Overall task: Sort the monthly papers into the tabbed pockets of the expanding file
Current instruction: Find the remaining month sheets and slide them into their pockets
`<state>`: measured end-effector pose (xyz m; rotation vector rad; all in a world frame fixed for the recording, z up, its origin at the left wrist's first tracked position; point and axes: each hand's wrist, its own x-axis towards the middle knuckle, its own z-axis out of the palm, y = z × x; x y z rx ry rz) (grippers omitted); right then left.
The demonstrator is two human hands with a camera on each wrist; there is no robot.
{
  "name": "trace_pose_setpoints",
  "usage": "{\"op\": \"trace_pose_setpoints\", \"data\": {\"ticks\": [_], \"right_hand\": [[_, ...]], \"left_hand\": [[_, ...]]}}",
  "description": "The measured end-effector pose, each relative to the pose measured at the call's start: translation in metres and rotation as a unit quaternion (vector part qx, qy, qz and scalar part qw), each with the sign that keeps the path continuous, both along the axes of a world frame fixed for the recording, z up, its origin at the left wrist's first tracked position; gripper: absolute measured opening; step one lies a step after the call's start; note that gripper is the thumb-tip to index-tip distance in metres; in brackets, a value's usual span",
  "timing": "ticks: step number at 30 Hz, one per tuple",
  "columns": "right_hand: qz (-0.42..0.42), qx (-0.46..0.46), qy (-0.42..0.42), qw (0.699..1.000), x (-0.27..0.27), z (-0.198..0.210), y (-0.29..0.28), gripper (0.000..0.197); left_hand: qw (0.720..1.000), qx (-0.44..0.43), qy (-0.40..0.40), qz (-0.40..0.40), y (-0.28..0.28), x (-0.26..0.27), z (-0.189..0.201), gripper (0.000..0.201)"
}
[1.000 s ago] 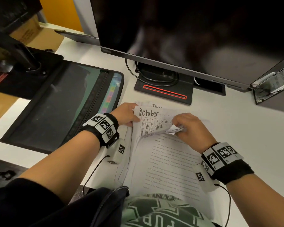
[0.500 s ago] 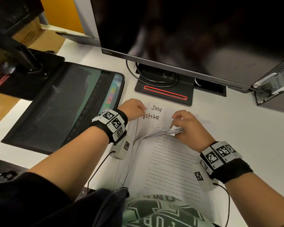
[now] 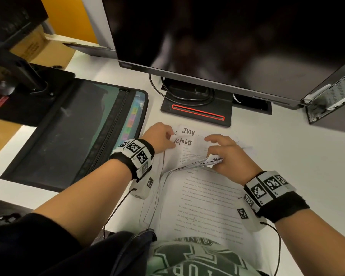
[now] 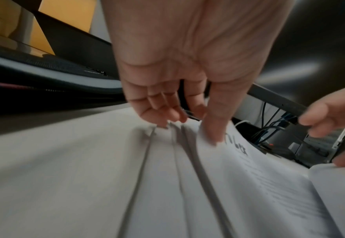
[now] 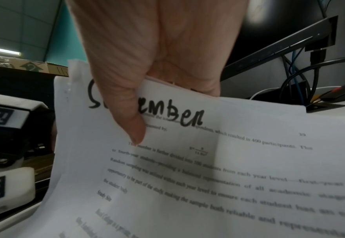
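A stack of printed papers [image 3: 203,204] lies on the white desk in front of me. My right hand [image 3: 221,154] grips the lifted top sheets [image 3: 195,163] and folds them back toward me; the right wrist view shows its thumb over a sheet marked "September" [image 5: 171,116]. Under them a sheet marked "October" [image 3: 184,143] shows, with a "July" sheet [image 3: 188,131] beneath it. My left hand [image 3: 163,136] pinches the October sheet's top left corner, thumb [image 4: 214,125] on top. The black expanding file [image 3: 72,132] lies to the left, its coloured tabs [image 3: 132,120] showing.
A large monitor [image 3: 217,42] stands behind the papers on a black base [image 3: 197,112] with a red stripe and cables. A second monitor stand [image 3: 18,80] sits at the far left, cardboard boxes [image 3: 40,48] behind it. A computer case [image 3: 331,100] stands at the right.
The camera view shifted slightly. My left hand slid up to the October sheet's top corner, and the July heading beneath it came into view. My right hand keeps the upper sheets folded back.
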<state>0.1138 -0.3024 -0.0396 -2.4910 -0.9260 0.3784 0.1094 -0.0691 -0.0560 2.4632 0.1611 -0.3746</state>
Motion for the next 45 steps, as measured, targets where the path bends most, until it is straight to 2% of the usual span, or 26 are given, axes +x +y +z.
{"op": "trace_pose_setpoints", "data": {"ticks": [2,4,7,9,10,13,15,18,19,21,23,27,31,33,35,37,39,41,42,43,45], "right_hand": [[0.015,-0.006,-0.018,1.000,0.002,0.001,0.001,0.013],[0.031,-0.024,-0.018,0.999,0.004,0.003,0.003,0.012],[0.039,-0.052,0.002,0.998,0.006,0.007,0.006,0.021],[0.026,-0.068,0.014,0.997,0.004,0.011,0.008,0.018],[0.020,-0.067,0.014,0.997,0.002,0.013,0.008,0.013],[-0.002,-0.019,0.022,1.000,-0.003,0.017,0.004,0.010],[-0.024,0.006,0.042,0.999,-0.008,0.020,0.002,0.020],[-0.046,0.013,0.077,0.996,-0.010,0.023,0.000,0.044],[-0.046,0.017,0.079,0.996,-0.010,0.023,0.000,0.048],[-0.033,0.037,0.065,0.997,-0.009,0.020,-0.002,0.037],[-0.028,0.048,0.045,0.997,-0.008,0.016,-0.005,0.021],[-0.017,0.037,-0.014,0.999,-0.003,0.007,-0.009,0.014],[0.008,0.009,-0.006,1.000,0.003,0.005,-0.008,0.011],[0.012,0.009,0.000,1.000,0.001,0.006,-0.005,0.012],[0.009,0.036,0.023,0.999,-0.002,0.009,-0.004,0.015],[-0.017,0.043,0.041,0.998,-0.005,0.013,-0.002,0.023],[-0.053,0.021,0.062,0.996,-0.008,0.019,0.000,0.048],[-0.067,0.012,0.085,0.994,-0.009,0.021,0.002,0.072],[-0.063,0.012,0.087,0.994,-0.008,0.020,0.002,0.077],[-0.057,0.016,0.086,0.994,-0.008,0.020,0.001,0.074],[-0.030,0.032,0.065,0.997,-0.006,0.018,-0.002,0.050]], "left_hand": [[0.993,-0.117,0.001,-0.019,-0.002,-0.005,0.008,0.015],[0.972,-0.227,0.036,-0.053,-0.004,-0.010,0.016,0.014],[0.952,-0.277,0.088,-0.100,-0.006,-0.012,0.024,0.012],[0.950,-0.283,0.109,-0.081,-0.005,-0.008,0.024,0.013],[0.958,-0.268,0.094,-0.046,-0.005,-0.005,0.020,0.018],[0.992,-0.115,0.029,0.048,-0.002,0.009,0.001,0.028],[0.997,-0.045,0.053,0.033,-0.006,0.013,-0.006,0.040],[0.998,-0.015,0.056,0.000,-0.016,0.014,-0.010,0.043],[0.999,-0.012,0.045,0.008,-0.019,0.014,-0.010,0.039],[1.000,-0.007,0.005,0.030,-0.024,0.014,-0.008,0.025],[0.998,-0.045,-0.023,0.038,-0.022,0.013,-0.004,0.012],[0.962,-0.272,0.024,-0.028,-0.015,-0.001,0.008,0.023],[0.947,-0.293,0.083,-0.103,-0.011,-0.012,0.015,0.020],[0.941,-0.304,0.108,-0.100,-0.005,-0.012,0.018,0.016],[0.963,-0.252,0.080,-0.057,0.001,-0.008,0.016,0.020],[0.994,-0.107,0.008,0.001,0.006,0.001,0.006,0.034],[0.999,-0.013,-0.005,0.032,0.011,0.010,-0.004,0.050],[0.999,0.035,0.026,0.006,0.012,0.017,-0.012,0.056],[0.998,0.051,0.033,-0.015,0.012,0.019,-0.015,0.056],[0.997,0.058,0.030,-0.030,0.010,0.020,-0.015,0.054],[0.997,0.057,-0.012,-0.040,0.006,0.020,-0.014,0.047]]}}
